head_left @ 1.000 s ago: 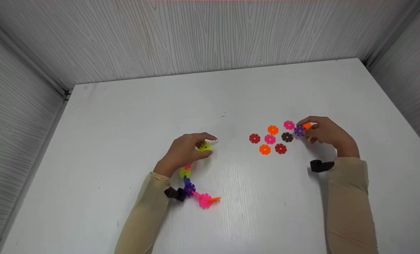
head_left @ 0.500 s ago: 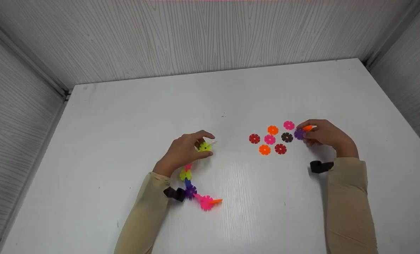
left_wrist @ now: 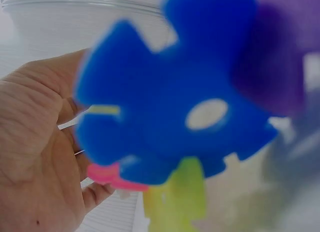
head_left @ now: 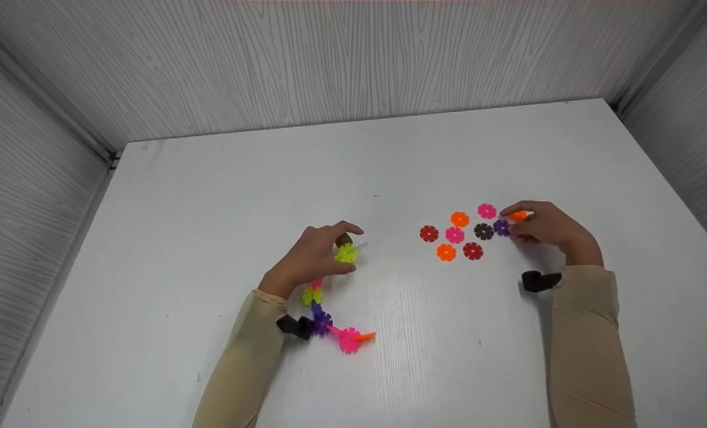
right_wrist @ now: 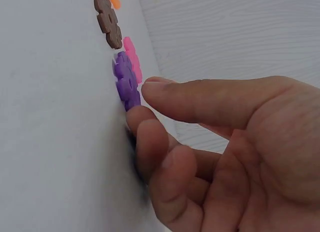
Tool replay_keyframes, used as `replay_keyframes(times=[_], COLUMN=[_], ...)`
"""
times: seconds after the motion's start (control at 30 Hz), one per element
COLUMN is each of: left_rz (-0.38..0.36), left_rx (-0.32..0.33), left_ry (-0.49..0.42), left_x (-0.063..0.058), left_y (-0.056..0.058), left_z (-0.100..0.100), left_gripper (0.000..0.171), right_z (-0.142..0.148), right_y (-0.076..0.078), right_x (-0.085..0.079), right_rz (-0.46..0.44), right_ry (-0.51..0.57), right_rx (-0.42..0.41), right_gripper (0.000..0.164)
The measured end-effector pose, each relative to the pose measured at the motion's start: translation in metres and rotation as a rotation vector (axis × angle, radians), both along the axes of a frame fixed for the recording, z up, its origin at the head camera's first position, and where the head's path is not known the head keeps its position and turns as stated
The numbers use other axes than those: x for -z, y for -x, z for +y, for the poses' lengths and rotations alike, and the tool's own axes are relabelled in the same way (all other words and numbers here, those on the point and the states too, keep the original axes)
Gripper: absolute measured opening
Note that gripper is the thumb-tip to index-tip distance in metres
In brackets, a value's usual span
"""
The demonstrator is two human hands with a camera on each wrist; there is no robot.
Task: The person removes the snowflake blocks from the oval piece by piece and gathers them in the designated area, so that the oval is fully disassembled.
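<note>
At 6 o'clock of tbl ctr, disc chain (head_left: 322, 324) runs approx. 12-to-6, orange tip (head_left: 366, 336) to 3; L hand (head_left: 315, 252) curled round its yellow disc (head_left: 347, 253), thumb/index tips apart. R hand (head_left: 549, 229), 3 o'clock: fingertips slightly parted at purple disc (head_left: 499, 229), can't tell if pinching; disc nearer brown disc (head_left: 479, 232) vs 1 s ago.

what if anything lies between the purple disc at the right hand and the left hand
The brown disc, a pink disc and a red disc lie flat on the table between the purple disc and the left hand; lifting would probably clear them.
</note>
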State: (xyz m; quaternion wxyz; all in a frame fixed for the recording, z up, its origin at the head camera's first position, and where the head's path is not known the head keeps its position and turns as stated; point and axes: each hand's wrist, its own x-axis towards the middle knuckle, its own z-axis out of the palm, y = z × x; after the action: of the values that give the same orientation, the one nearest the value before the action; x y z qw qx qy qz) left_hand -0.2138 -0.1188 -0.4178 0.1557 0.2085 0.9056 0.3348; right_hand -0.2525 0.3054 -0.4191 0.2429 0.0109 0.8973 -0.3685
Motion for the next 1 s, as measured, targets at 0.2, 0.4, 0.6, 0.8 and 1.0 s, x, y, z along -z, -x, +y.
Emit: replay_keyframes(times=[0.2, 0.4, 0.6, 0.8, 1.0], left_rz=[0.007, 0.027, 0.102, 0.112, 0.113], left_rx=[0.014, 0.021, 0.042, 0.004, -0.042], left_ry=[-0.034, -0.054, -0.063, -0.058, -0.068], left_x=[0.004, 0.006, 0.007, 0.006, 0.005], left_y=[0.001, 0.001, 0.001, 0.0, -0.001], left_z=[0.002, 0.002, 0.002, 0.004, 0.009], left_gripper=[0.044, 0.036, 0.037, 0.039, 0.039], right_z=[-0.01, -0.038, -0.081, -0.117, -0.143], right_y=[-0.001, -0.003, -0.006, -0.012, -0.021], right_x=[-0.011, -0.023, -0.024, -0.019, -0.017], right_rz=[0.057, 0.146, 0.154, 0.17, 0.191], right_ry=[0.014, 0.063, 0.136, 0.141, 0.173], right_rx=[-0.021, -0.097, -0.162, -0.207, -0.242], right_gripper=[0.041, 0.036, 0.036, 0.035, 0.035])
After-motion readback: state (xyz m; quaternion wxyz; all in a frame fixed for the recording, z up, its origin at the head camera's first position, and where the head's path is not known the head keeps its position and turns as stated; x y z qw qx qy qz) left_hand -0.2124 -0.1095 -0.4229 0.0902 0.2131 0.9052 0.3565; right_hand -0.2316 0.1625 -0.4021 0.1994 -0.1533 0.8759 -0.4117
